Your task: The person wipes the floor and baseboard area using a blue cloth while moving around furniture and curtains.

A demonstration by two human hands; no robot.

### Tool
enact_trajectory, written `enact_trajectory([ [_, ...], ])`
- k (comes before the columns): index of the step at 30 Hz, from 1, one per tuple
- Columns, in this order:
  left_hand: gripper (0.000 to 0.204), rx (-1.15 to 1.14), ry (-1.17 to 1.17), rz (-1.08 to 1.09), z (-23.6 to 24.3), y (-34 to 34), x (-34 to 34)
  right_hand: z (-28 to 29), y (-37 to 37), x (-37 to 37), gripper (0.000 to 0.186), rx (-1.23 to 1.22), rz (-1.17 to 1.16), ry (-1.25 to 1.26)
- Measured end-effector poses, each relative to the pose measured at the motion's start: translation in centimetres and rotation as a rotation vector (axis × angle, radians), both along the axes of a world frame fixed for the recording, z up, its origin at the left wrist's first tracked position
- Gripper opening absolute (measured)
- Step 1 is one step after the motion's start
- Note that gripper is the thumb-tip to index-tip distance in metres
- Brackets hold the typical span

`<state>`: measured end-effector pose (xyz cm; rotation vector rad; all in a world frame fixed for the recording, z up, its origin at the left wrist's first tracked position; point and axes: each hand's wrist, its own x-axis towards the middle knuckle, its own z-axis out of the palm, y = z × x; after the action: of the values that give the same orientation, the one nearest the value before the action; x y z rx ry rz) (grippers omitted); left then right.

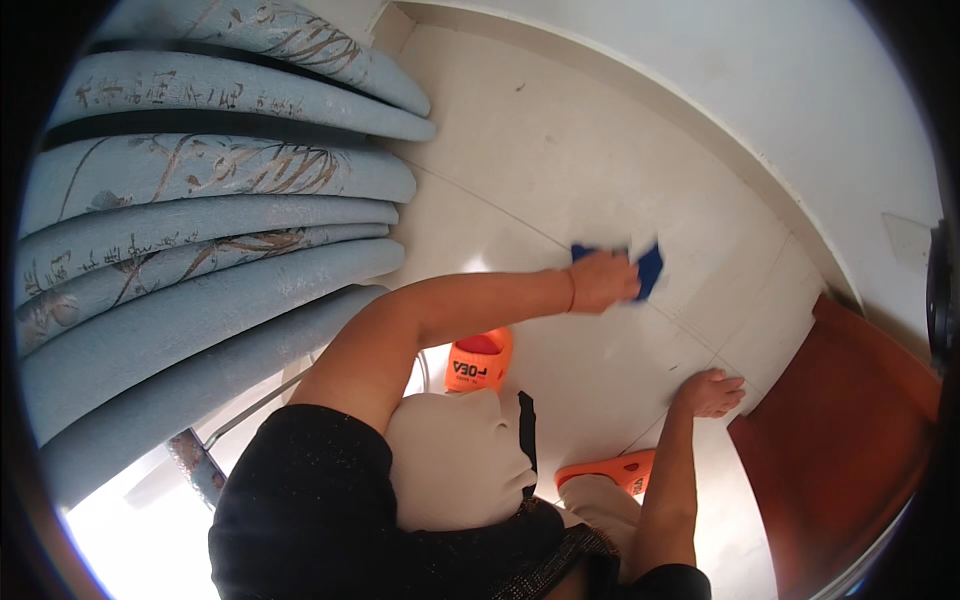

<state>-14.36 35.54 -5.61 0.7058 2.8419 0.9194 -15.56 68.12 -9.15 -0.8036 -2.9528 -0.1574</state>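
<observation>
My left arm reaches across to the right, a thin band at its wrist. The left hand (602, 281) is closed over a dark blue cloth (650, 270) against the pale tiled floor (500, 150). Parts of the cloth stick out on both sides of the fingers, and its edges are slightly blurred. Lower and to the right, my right hand (712, 393) is apart from the cloth, above or on the floor; I cannot tell which. Its fingers are curled in, with nothing visible in them.
Stacked grey-blue padded pieces (220, 170) with brown patterns fill the left side. A white wall (800, 100) with a baseboard (640, 80) curves along the far right. A red-brown wooden piece (840, 430) stands at right. Below me are orange slippers (480, 362) on my feet and a metal leg (195, 465).
</observation>
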Motion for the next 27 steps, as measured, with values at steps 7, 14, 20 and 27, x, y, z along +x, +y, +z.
enact_trajectory([
  [7, 0.026, 0.028, 0.217, 0.824, -0.1, -13.2, -2.3, 0.9, 1.7, -0.4, 0.055, 0.043, -0.023, 0.028],
  [14, 0.032, -0.303, 0.051, 1.715, -4.9, -35.2, -0.8, -0.2, 0.0, 1.1, 0.054, 0.020, 0.011, -0.007],
  [20, 0.029, -0.485, 0.069, 1.293, -7.2, -30.4, -7.8, -2.7, 5.5, 1.4, 0.050, 0.243, 0.287, 0.283],
  [27, 0.024, -0.171, 0.170, 0.576, -2.1, -9.3, -8.9, 0.1, 0.1, -0.1, 0.056, -0.036, 0.044, 0.043],
])
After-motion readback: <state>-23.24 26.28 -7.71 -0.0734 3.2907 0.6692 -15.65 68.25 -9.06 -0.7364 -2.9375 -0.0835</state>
